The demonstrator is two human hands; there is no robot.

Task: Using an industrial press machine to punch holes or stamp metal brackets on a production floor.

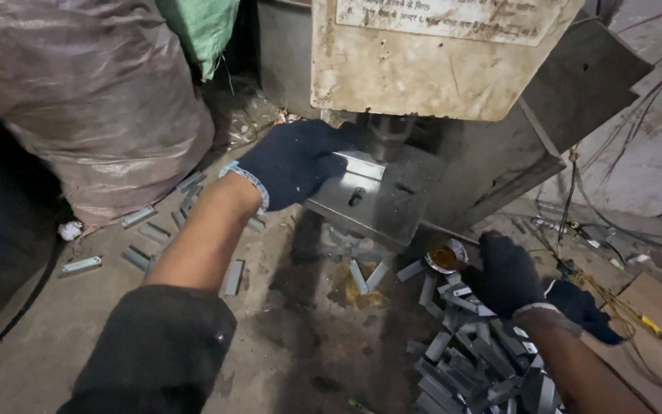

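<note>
head view, nearest first: heap of small grey metal strips (484, 360) at lower right, likely light, stiff, sharp-edged, best pinched by the long sides; right hand (506, 274), gloved, curled onto the heap's top; left hand (293, 162), gloved, fingers closed at the press plate (381, 195), grip contents hidden.

Gloved left hand (294, 162) rests on the press plate (381, 201); right hand (506, 274) touches piled metal strips (476, 360).
</note>
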